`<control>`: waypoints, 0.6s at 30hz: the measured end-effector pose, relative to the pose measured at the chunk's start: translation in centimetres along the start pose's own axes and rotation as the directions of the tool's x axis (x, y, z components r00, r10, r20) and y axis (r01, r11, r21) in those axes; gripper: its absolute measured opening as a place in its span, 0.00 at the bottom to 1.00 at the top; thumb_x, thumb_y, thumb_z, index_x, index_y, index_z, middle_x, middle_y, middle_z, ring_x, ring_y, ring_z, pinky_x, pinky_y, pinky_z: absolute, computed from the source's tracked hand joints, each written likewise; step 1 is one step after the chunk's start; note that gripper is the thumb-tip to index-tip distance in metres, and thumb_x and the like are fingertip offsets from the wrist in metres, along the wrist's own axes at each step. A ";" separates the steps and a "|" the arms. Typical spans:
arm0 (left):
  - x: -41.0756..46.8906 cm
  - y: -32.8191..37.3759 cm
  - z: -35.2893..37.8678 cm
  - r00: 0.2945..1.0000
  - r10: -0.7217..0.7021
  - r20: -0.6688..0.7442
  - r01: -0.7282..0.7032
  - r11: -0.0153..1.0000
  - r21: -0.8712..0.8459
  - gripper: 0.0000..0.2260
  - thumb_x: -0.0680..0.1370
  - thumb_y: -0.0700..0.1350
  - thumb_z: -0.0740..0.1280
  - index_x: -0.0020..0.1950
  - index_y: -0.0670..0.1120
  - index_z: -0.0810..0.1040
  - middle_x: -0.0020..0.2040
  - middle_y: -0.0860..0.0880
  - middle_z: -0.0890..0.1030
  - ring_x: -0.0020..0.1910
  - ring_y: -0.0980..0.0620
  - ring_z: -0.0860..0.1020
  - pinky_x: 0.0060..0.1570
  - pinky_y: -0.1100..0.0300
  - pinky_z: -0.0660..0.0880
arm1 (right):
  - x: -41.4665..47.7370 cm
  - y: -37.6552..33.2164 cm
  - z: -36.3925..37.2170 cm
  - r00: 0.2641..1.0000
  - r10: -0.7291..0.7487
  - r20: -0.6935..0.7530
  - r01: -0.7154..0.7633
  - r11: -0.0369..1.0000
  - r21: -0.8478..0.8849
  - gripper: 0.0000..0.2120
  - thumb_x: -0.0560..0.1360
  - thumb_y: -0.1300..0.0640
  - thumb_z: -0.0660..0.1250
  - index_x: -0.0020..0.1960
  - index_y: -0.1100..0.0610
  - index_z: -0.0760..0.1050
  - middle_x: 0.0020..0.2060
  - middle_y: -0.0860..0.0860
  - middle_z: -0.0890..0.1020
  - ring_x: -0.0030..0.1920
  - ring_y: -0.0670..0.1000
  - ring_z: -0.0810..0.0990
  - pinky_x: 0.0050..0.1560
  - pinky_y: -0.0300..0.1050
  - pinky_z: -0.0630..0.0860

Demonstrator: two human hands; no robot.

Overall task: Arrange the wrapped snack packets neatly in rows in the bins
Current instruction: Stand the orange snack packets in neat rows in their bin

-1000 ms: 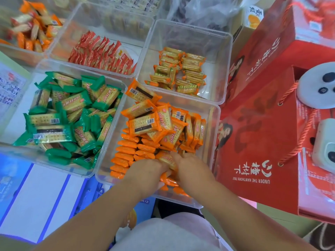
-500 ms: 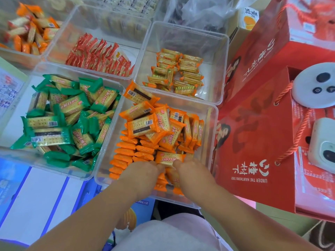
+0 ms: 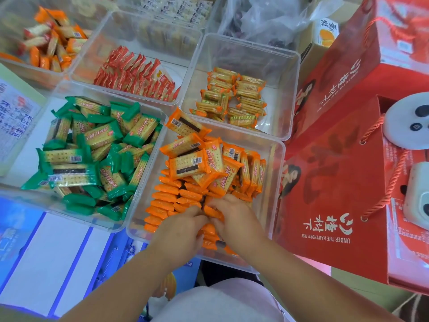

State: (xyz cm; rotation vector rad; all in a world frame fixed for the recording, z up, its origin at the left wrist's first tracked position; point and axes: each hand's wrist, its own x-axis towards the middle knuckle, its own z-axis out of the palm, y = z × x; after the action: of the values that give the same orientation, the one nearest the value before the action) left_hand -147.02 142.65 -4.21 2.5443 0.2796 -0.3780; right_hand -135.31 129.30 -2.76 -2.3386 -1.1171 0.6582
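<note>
Left hand (image 3: 181,228): reaching into the near middle bin (image 3: 277,182), fingers curling onto orange packets (image 3: 190,163) at the bin's 6 o'clock.
Right hand (image 3: 236,217): pinching orange packets just beside the left hand.
Orange packets: standing on edge in rows toward 7 o'clock, piling loosely toward 12 o'clock.
Green packets (image 3: 92,147): lying jumbled in the neighbouring bin (image 3: 46,203) at 9 o'clock.
Red gift bag (image 3: 336,182): standing at 3 o'clock, just beside the near middle bin.

Orange packets (image 3: 167,196) stand rowed in clear bin (image 3: 276,182).
</note>
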 end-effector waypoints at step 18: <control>-0.3 -0.7 0.7 0.997 -0.034 -0.072 0.020 0.982 -0.187 0.25 0.78 0.53 0.67 0.74 0.56 0.69 0.68 0.61 0.69 0.61 0.54 0.75 0.54 0.55 0.76 | 1.9 2.3 1.4 0.944 0.309 0.120 -0.262 0.918 -0.298 0.22 0.73 0.53 0.69 0.66 0.52 0.70 0.62 0.51 0.74 0.62 0.56 0.70 0.61 0.49 0.70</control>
State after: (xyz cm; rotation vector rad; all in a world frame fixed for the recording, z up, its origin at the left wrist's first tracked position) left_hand -147.62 142.84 -5.02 2.3754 0.3605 -0.2548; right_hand -133.81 129.82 -5.63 -2.7680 -0.9963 0.8612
